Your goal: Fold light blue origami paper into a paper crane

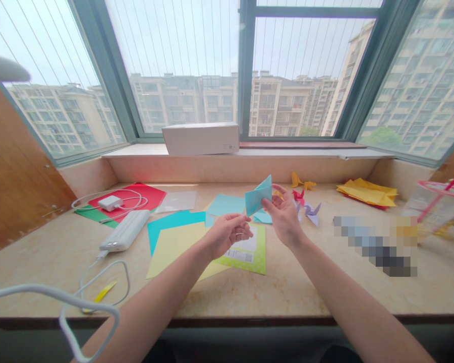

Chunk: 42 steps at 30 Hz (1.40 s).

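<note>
White plastic met us first: an adapter (111, 202) over a red sheet (151, 192), well to the left of both hands, with a power bank (124, 232) nearer to them. Between that and the left hand we saw a teal sheet (166, 225) and a pale yellow sheet (176, 247). The left hand (230, 234) had its fingers curled, thumb and forefinger close together by the lower corner of a folded light-blue paper (258, 197); we could not tell whether they pinched it. Beneath the hands lay a green dotted packet (260, 256). The paper stood raised between the hands, the right hand (285, 214) pinching its right side between thumb and fingers. Just right of that hand we found a lavender folded figure (312, 213), and farther right, yellow sheets (366, 191) and a clear cup (433, 209).
</note>
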Each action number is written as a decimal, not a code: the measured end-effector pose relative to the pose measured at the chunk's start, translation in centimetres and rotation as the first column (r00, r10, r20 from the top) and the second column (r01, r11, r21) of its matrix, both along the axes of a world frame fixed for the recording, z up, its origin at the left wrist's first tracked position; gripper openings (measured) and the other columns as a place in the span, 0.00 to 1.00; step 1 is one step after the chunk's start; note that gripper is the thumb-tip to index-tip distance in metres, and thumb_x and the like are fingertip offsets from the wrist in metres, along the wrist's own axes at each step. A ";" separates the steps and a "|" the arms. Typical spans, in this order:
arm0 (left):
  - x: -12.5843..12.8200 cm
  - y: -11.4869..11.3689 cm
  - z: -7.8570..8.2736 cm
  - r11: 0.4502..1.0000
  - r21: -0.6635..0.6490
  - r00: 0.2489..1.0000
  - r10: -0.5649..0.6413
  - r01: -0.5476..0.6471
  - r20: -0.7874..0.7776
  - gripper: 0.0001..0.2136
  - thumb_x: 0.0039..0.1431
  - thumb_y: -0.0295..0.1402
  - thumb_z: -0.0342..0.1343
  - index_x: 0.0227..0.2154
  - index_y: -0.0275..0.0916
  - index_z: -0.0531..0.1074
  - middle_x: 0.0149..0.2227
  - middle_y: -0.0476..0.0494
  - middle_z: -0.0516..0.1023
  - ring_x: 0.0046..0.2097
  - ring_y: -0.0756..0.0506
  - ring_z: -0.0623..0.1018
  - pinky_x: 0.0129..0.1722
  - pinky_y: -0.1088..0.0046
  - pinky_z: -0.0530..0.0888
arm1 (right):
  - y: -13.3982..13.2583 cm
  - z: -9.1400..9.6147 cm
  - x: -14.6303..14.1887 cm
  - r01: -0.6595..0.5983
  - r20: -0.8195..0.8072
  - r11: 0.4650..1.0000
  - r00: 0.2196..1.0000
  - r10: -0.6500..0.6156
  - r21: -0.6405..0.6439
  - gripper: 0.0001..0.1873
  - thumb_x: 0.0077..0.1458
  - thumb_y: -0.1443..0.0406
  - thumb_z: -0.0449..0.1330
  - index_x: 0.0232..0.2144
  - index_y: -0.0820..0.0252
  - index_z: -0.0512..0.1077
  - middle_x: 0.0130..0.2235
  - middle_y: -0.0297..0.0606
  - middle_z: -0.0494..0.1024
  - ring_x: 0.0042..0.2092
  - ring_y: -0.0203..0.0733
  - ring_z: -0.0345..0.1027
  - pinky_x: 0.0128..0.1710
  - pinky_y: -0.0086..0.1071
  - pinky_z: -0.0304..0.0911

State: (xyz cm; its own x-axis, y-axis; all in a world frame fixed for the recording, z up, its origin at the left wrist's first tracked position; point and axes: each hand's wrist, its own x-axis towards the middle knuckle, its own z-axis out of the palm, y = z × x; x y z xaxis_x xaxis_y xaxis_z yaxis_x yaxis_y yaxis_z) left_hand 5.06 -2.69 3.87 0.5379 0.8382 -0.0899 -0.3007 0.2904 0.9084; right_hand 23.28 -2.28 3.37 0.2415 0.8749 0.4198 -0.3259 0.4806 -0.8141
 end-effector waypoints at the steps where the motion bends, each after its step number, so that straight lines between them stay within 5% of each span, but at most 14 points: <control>1: 0.0 0.0 0.0 1.000 0.018 1.000 -0.008 0.008 -0.006 0.12 0.52 0.36 0.67 0.32 0.32 0.74 0.25 0.46 0.76 0.28 0.51 0.78 0.33 0.77 0.73 | 0.0 0.0 0.0 -0.002 0.000 1.000 1.000 0.002 0.002 0.30 0.46 0.61 0.72 0.50 0.50 0.65 0.34 0.30 0.78 0.36 0.39 0.73 0.37 0.34 0.66; 5: 0.4 -0.1 -0.1 0.968 0.249 0.993 0.032 -0.002 -0.117 0.15 0.53 0.41 0.67 0.28 0.35 0.70 0.24 0.47 0.76 0.28 0.51 0.77 0.32 0.76 0.72 | 0.0 -0.1 -0.1 -0.010 -0.003 1.000 1.000 0.010 0.011 0.30 0.46 0.61 0.72 0.50 0.50 0.65 0.34 0.30 0.79 0.36 0.39 0.73 0.38 0.33 0.67; 9: 0.7 0.1 -0.9 0.817 0.569 0.925 0.282 -0.093 -0.254 0.14 0.57 0.43 0.62 0.30 0.35 0.72 0.25 0.46 0.78 0.27 0.49 0.77 0.31 0.74 0.73 | 0.1 -0.2 0.0 0.005 0.020 1.000 1.000 -0.005 0.003 0.31 0.46 0.61 0.72 0.51 0.50 0.65 0.35 0.31 0.79 0.37 0.39 0.74 0.38 0.34 0.67; 14: 0.5 0.4 -1.6 0.718 0.692 0.870 0.391 -0.083 -0.301 0.12 0.61 0.41 0.57 0.31 0.36 0.75 0.28 0.43 0.80 0.30 0.47 0.79 0.34 0.72 0.75 | 0.3 -0.3 0.0 -0.005 0.014 1.000 1.000 0.005 -0.016 0.34 0.46 0.61 0.72 0.54 0.52 0.66 0.36 0.32 0.79 0.38 0.39 0.74 0.39 0.33 0.67; 17: 0.5 0.3 -1.3 0.734 0.677 0.879 0.360 -0.059 -0.314 0.13 0.60 0.41 0.58 0.31 0.35 0.75 0.29 0.41 0.81 0.31 0.46 0.80 0.34 0.71 0.76 | 0.3 -0.4 0.0 -0.013 -0.002 1.000 1.000 0.013 -0.022 0.34 0.46 0.61 0.72 0.55 0.52 0.67 0.36 0.32 0.79 0.38 0.39 0.73 0.39 0.33 0.67; 23: 0.6 0.4 -0.9 0.865 0.500 0.931 0.214 -0.041 -0.295 0.22 0.57 0.51 0.59 0.39 0.33 0.73 0.33 0.36 0.82 0.29 0.45 0.81 0.31 0.69 0.78 | 0.2 -0.6 -0.3 -0.039 -0.005 0.998 0.999 0.039 -0.046 0.34 0.46 0.61 0.72 0.55 0.51 0.67 0.36 0.32 0.79 0.37 0.39 0.73 0.35 0.32 0.66; 28: 0.5 0.5 -1.0 0.863 0.496 0.922 0.261 -0.092 -0.284 0.29 0.52 0.51 0.64 0.50 0.34 0.69 0.34 0.38 0.81 0.31 0.43 0.82 0.30 0.69 0.78 | 0.1 -0.8 -0.7 -0.103 0.007 0.994 0.995 0.103 -0.048 0.30 0.46 0.61 0.72 0.52 0.53 0.69 0.37 0.33 0.79 0.39 0.39 0.72 0.37 0.33 0.66; 35: 0.6 0.1 -0.5 0.909 0.417 0.973 0.124 -0.033 -0.193 0.21 0.54 0.50 0.63 0.31 0.31 0.76 0.29 0.38 0.81 0.28 0.46 0.80 0.32 0.70 0.78 | -0.1 -1.0 -1.2 -0.132 0.055 0.989 0.989 0.136 -0.068 0.26 0.46 0.61 0.72 0.47 0.54 0.71 0.37 0.34 0.79 0.37 0.39 0.72 0.36 0.34 0.65; 42: 0.9 0.5 -1.2 0.897 0.441 0.969 0.134 -0.030 -0.206 0.17 0.57 0.44 0.61 0.32 0.32 0.75 0.27 0.41 0.80 0.25 0.48 0.79 0.28 0.72 0.76 | -0.3 -1.0 -1.1 -0.113 0.110 0.987 0.986 0.125 -0.113 0.19 0.47 0.57 0.71 0.41 0.55 0.74 0.39 0.37 0.80 0.37 0.41 0.71 0.36 0.35 0.63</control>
